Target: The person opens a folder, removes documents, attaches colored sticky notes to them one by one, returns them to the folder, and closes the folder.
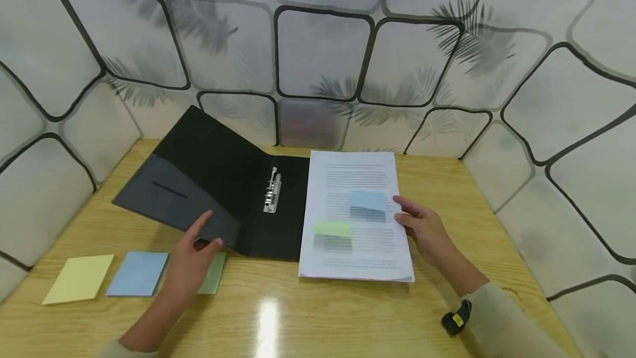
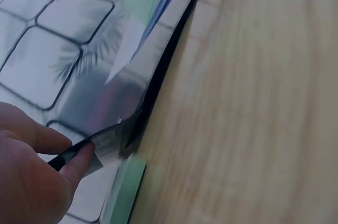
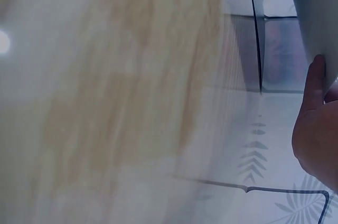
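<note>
A black lever-arch folder [image 1: 223, 159] lies spread on the table, its left cover raised at an angle. My left hand [image 1: 191, 264] pinches the lower edge of that cover between thumb and fingers, as the left wrist view shows closely. The metal clip [image 1: 271, 191] inside the folder holds no sheets. A stack of printed paper [image 1: 358, 261] overlaps the folder's right side, with a blue sticky note [image 1: 367, 200] and a green sticky note [image 1: 333, 229] on its top sheet. My right hand [image 1: 429, 233] grips the stack's right edge, thumb and index finger showing.
A yellow sticky-note pad [image 1: 79, 279] and a blue pad [image 1: 137, 274] lie at the front left of the wooden table [image 1: 318, 319]. A green pad [image 1: 213, 275] is partly behind my left hand. Patterned panels [image 1: 323, 54] stand along the table's back and sides.
</note>
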Demonstrator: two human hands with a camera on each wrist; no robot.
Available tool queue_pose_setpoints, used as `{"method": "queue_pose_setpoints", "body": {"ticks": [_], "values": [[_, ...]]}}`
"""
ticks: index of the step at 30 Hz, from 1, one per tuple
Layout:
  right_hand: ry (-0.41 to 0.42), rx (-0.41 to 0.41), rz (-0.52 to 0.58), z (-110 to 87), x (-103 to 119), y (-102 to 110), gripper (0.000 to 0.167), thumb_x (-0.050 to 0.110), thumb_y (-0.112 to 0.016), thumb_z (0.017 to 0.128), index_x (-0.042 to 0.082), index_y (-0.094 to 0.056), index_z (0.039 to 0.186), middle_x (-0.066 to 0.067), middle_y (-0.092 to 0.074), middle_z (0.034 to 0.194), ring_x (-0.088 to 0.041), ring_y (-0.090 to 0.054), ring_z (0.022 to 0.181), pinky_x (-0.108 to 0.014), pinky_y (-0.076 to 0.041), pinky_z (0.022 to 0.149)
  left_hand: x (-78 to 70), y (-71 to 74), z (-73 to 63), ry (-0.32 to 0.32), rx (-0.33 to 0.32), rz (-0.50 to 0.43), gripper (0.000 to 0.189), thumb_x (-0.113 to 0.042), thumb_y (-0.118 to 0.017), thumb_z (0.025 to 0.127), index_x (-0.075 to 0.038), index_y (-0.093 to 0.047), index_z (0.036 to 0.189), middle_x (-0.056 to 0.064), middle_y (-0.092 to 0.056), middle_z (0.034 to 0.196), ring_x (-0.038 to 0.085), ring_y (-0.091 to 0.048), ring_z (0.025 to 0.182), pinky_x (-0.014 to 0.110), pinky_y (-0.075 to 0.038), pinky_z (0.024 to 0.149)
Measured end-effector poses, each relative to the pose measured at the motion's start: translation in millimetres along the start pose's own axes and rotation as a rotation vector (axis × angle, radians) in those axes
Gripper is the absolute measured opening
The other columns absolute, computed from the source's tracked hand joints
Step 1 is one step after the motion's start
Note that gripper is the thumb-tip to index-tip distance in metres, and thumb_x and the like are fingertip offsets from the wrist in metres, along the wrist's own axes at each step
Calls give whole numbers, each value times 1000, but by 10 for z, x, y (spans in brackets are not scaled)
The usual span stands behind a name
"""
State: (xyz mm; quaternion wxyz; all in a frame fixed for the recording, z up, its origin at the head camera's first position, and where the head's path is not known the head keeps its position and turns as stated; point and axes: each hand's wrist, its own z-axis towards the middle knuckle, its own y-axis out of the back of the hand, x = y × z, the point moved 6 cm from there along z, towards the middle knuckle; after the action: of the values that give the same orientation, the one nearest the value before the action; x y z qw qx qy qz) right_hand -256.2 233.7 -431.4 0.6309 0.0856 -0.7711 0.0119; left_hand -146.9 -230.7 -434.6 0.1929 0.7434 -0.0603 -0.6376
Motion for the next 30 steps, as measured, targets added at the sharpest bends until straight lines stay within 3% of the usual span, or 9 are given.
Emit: {"method": "queue_pose_setpoints", "body": {"ticks": [5, 15, 30], "values": [[-14, -8, 6, 36, -38, 79, 57, 12, -58, 103, 7, -38, 156, -17, -37, 154, -4, -64, 104, -20, -54, 85, 1, -235, -122, 35, 82, -40, 68, -14, -59, 102, -27, -27, 160, -3, -34, 58, 10, -31, 49, 28, -36, 48], [-107, -51, -44, 106, -133, 143, 53, 11, -56, 104, 7, -41, 154, -14, -42, 148, -9, -59, 102, -21, -51, 82, 34, -535, -377, 132, 132, -109, 73, -14, -65, 98, -28, -28, 160, -2, -36, 59, 11, -32, 51, 27, -36, 48], [-161, -26, -21, 170, -226, 4, 52, 7, -55, 102, 10, -44, 153, -13, -44, 150, -12, -60, 102, -24, -51, 81, 90, -654, -479, 180, 135, -142, 76, -15, -69, 95, -28, -31, 159, -3, -35, 58, 11, -32, 51, 26, -36, 48]]}}
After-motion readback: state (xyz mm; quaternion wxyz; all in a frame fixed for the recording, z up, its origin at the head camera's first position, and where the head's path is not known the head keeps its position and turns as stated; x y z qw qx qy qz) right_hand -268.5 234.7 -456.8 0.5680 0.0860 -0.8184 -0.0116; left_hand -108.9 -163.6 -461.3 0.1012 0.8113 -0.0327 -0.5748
